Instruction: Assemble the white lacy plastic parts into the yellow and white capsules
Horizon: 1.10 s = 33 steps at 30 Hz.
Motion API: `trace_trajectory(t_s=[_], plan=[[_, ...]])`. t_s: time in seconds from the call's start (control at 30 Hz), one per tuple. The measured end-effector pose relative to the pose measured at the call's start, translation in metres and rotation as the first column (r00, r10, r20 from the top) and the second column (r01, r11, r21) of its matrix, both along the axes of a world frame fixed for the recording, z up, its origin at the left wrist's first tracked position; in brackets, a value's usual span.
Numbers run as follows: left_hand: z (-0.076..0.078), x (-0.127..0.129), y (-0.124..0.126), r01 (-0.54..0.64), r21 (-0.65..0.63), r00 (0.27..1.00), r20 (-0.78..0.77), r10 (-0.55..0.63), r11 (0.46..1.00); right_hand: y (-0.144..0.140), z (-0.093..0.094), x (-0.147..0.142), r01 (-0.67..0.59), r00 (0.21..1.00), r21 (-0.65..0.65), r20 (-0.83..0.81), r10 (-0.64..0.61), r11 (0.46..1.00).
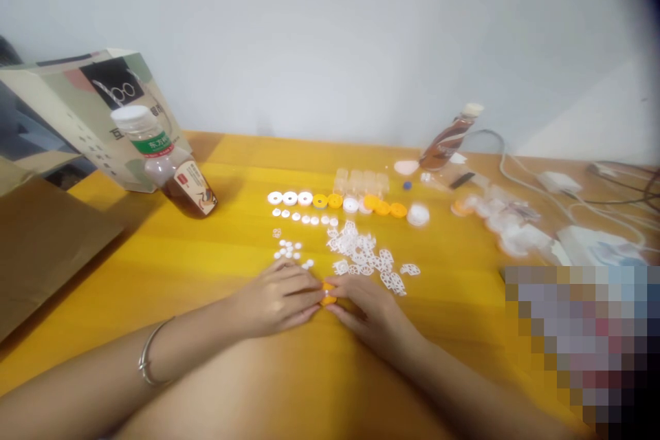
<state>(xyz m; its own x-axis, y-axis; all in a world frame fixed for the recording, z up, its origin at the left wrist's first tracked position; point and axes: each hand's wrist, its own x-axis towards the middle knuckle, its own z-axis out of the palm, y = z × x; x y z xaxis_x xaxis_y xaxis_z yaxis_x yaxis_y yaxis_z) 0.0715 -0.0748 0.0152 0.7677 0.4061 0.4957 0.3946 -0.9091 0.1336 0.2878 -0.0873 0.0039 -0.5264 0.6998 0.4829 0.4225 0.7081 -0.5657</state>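
Currently, the left hand (281, 297) and right hand (367, 309) are pinching a small orange part (328, 293) between fingertips above the table (206, 254). Uneven pressure is risking it slipping into the white lattice pieces (368, 258).

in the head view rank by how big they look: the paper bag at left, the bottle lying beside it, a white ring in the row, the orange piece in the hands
1. paper bag
2. bottle
3. white ring and orange piece: alike; fingers of left hand and right hand hide part of the piece.
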Motion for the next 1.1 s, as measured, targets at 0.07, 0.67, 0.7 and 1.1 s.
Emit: trace_trajectory(t_s=[0.07, 0.67, 0.7, 1.1], plan=[[0.0002, 0.0001, -0.0003, -0.001, 0.004, 1.0, -0.01, 0.001, 1.0, -0.0002, 0.0016, -0.0006, -0.007, 1.0, 0.022, -0.001, 0.007, 1.0], [0.0008, -0.0006, -0.0023, -0.004, -0.019, 0.998, -0.056, 0.003, 1.0, -0.0009, 0.0008, 0.0006, 0.002, 1.0, 0.047, 0.01, -0.003, 0.999], [0.0009, -0.0007, -0.0024, -0.004, -0.02, 0.998, -0.058, 0.003, 1.0, -0.0009, 0.0008, 0.0007, 0.005, 1.0, 0.054, 0.008, -0.005, 0.999], [0.0062, 0.0015, -0.0054, -0.022, 0.021, 0.992, -0.127, 0.025, 1.0, -0.0023, 0.0038, -0.0016, 0.022, 1.0, 0.124, 0.001, -0.022, 0.992]])
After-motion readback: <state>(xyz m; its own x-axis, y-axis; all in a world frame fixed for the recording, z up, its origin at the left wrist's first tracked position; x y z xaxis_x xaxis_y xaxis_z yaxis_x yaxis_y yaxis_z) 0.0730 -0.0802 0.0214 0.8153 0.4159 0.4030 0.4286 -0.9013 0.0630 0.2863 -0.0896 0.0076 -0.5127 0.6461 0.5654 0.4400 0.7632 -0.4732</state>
